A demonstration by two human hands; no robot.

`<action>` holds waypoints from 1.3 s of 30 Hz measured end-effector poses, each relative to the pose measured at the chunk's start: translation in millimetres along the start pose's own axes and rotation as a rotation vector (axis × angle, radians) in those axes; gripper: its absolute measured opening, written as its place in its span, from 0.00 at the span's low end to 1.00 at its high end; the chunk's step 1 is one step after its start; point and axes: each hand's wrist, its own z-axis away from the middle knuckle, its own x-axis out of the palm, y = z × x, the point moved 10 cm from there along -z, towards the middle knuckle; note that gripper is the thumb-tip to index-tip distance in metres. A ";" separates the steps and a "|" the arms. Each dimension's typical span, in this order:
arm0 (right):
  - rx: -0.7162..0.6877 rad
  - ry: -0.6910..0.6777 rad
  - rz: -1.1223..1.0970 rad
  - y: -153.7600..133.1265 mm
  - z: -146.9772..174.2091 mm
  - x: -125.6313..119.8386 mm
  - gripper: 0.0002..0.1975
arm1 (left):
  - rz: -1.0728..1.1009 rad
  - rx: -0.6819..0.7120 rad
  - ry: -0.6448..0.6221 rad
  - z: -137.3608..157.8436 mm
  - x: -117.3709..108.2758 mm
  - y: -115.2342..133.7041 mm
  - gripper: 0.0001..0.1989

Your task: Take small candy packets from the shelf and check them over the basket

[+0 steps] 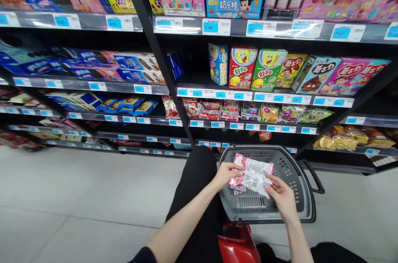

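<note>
A pink and white candy bag [256,175] is held by its two ends over a grey shopping basket [282,209], its printed white side facing up. My left hand [228,174] pinches the pink left end between thumb and fingers. At the right end, my right hand [282,194] grips the edge the same way. Beneath the bag, another pink packet [238,189] shows in part inside the basket. The rest of the basket's floor is partly hidden by the bag and my hands.
Shelves of boxed snacks [243,67] and a row of bagged candy [230,109] stand ahead. Stacked biscuit boxes [138,68] fill shelves on the left. Something red [238,244] is below the basket, beside my leg [199,184]. The basket's handle [315,178] points right.
</note>
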 end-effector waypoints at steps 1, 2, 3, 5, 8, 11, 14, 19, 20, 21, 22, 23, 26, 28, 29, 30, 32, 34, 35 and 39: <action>-0.010 0.021 0.023 -1.5 0.4 -1.0 0.17 | -0.025 0.013 0.015 0.0 -1.1 1.2 0.14; -0.024 0.055 0.048 -3.0 0.8 -3.0 0.16 | -0.040 0.022 0.024 0.1 -1.5 2.0 0.14; -0.041 0.095 0.071 -4.6 1.2 -5.1 0.15 | -0.045 0.030 0.030 0.3 -1.9 2.5 0.13; -0.077 0.159 0.110 -8.1 2.4 -7.2 0.13 | -0.037 0.041 0.038 0.8 -2.5 3.1 0.12; -0.123 0.163 0.152 -13.6 2.9 -0.9 0.11 | -0.042 0.071 0.044 1.4 -3.6 6.4 0.11; -0.152 0.157 0.196 -17.8 2.8 4.0 0.11 | -0.069 0.075 0.048 0.8 -3.5 8.6 0.11; -0.129 0.193 0.208 -15.1 2.0 0.3 0.12 | -0.067 0.049 0.057 -1.0 -1.4 5.9 0.12; -0.036 0.202 0.171 -3.3 -0.2 -4.2 0.12 | 0.102 -0.038 0.082 -0.1 3.3 -9.0 0.13; -0.004 0.190 0.132 0.5 -0.5 -3.7 0.11 | 0.125 -0.050 0.078 0.9 4.2 -11.2 0.13; 0.030 0.173 0.075 4.5 -0.7 -2.5 0.11 | 0.150 -0.058 0.061 1.9 5.8 -12.9 0.12; 0.061 0.150 0.009 8.1 -0.9 -0.4 0.11 | 0.183 -0.066 0.031 2.6 8.3 -14.2 0.12; 0.083 0.125 -0.055 10.4 -1.0 1.9 0.11 | 0.222 -0.075 -0.005 3.1 11.0 -15.1 0.12; 0.113 0.074 -0.153 12.1 -1.1 4.6 0.10 | 0.312 -0.093 -0.062 3.2 12.5 -15.2 0.12; 0.142 0.048 -0.178 12.9 -0.6 3.5 0.08 | 0.336 -0.140 -0.084 3.2 12.1 -16.5 0.08; 0.161 0.028 -0.206 13.4 -0.2 3.4 0.09 | 0.359 -0.180 -0.115 4.1 14.3 -17.5 0.07; 0.179 0.002 -0.244 13.6 0.4 4.1 0.10 | 0.396 -0.225 -0.163 5.8 18.6 -18.1 0.08; 0.203 -0.046 -0.317 13.1 1.7 5.7 0.14 | 0.486 -0.284 -0.278 10.6 29.4 -15.1 0.13; 0.221 -0.043 -0.324 14.4 2.4 4.0 0.16 | 0.519 -0.278 -0.348 13.4 35.3 -10.0 0.14; 0.230 -0.014 -0.286 16.4 2.4 0.8 0.16 | 0.495 -0.269 -0.350 13.3 35.3 -10.1 0.14; 0.207 0.094 0.067 20.9 -0.7 -14.1 0.15 | 0.257 -0.309 -0.221 9.3 23.5 -28.7 0.12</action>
